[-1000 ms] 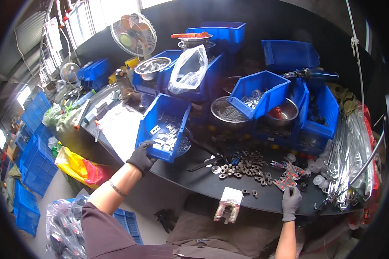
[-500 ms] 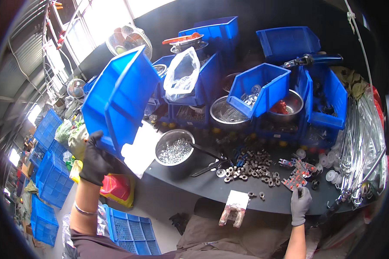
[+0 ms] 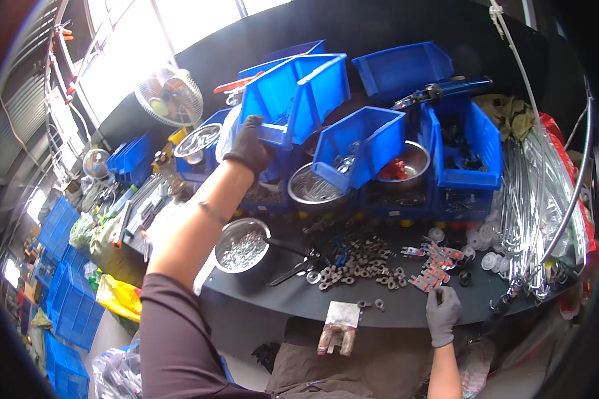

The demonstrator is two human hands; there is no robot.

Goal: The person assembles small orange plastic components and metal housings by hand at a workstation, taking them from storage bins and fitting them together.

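Observation:
My left hand [image 3: 250,149], in a black glove, reaches far forward and grips the front lip of a blue plastic bin [image 3: 319,83]. The bin is over the stacked bins at the back, in front of a white plastic bag it mostly hides. Whether it rests on them, I cannot tell. My right hand [image 3: 442,314], in a grey glove, is at the table's front edge with its fingers drawn together; what they hold, if anything, is hidden. Just beyond its fingertips lie orange and grey small parts [image 3: 432,274]. Left of these is a heap of metal fittings [image 3: 366,261].
A steel bowl of small nuts [image 3: 243,246] stands at the left, with black-handled pliers [image 3: 293,271] beside it. A white-topped fixture [image 3: 339,319] juts from the front edge. Bundled metal rods [image 3: 516,213] lie at the right. A fan [image 3: 170,96] stands at the back left.
My left hand has carried the blue bin from the left side to the right and away, over the back bins. My right hand stays by the orange and grey parts. The view has shifted slightly.

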